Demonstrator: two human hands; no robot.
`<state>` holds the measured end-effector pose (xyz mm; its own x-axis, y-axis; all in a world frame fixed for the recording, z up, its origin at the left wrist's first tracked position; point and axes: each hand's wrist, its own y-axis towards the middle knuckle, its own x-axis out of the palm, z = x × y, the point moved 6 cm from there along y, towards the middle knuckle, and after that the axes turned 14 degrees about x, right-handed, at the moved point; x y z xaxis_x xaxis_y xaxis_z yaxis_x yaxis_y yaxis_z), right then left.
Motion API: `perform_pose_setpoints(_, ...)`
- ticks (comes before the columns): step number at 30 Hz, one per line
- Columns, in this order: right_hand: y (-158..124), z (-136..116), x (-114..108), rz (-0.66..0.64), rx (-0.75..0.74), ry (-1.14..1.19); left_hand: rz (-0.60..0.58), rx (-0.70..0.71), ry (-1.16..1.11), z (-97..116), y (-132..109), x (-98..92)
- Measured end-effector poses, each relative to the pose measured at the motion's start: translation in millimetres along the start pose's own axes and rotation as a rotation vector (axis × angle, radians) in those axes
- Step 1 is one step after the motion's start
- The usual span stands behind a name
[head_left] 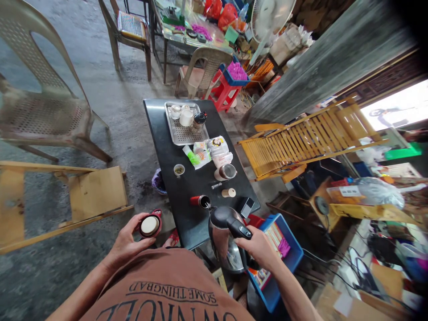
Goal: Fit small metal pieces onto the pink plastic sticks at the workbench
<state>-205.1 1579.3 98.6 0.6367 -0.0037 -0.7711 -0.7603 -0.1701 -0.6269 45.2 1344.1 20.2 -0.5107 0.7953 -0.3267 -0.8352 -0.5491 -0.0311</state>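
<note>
The electric kettle [220,240] was a rounded, mirror-bright metal vessel with a glossy black plastic lid and handle, tipped so that its spout hung over the dark round mouth of a slim red flask [194,200]; the flask stood on a smooth black table [187,229]. With that flask as the centre of the dial, the kettle lay towards five o'clock. The right hand [256,244] was closed round the kettle's handle, its thumb along the top. At eight o'clock the left hand [129,240] was half curled, thumb and fingers pinching the dark rim of a round cap [149,226] with a flat cream face upward. A thin, clear stream joined spout and flask, and the kettle's belly carried a brown reflection. Near three o'clock sat a stubby beige cylinder [228,192]; between one and two, a squat clear-topped jar [225,172]. A small round dish [179,170] with greenish flecks lay between ten and eleven. Crinkled plastic packets [202,154] were at twelve, and beyond them a perforated metal tray [177,131] bore white cups [186,117] and a black-lidded glass pot [199,121]. Farther out stood a slatted wooden recliner [301,147] at two and a blue plastic crate [292,256] at four.
</note>
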Motion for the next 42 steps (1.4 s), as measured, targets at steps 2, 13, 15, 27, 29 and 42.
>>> perform_pose_setpoints(2, -0.4, -0.9, -0.2, -0.005, -0.001, 0.004, 0.004, -0.001, -0.002, 0.4, -0.1, -0.3)
perform_pose_setpoints(13, -2.7, -2.5, -1.5, -0.007, 0.001, 0.019, 0.002, -0.018, -0.023, 0.5, 0.5, 0.2)
perform_pose_setpoints(15, -3.2, -3.2, -2.0, -0.004, 0.0, 0.016, 0.002, -0.018, -0.027, 0.4, 0.4, 0.0)
perform_pose_setpoints(27, -5.0, -7.6, -4.7, -0.015, 0.013, -0.018, 0.017, -0.019, -0.025, 2.3, -0.3, -0.8)
perform_pose_setpoints(29, -5.0, -7.6, -4.5, -0.01, 0.006, -0.018, 0.015, -0.025, -0.023, 0.6, -0.5, -0.5)
perform_pose_setpoints(42, -1.5, -3.2, -1.6, 0.003, -0.021, 0.002, -0.009, -0.035, -0.038, -0.4, -2.0, 0.8)
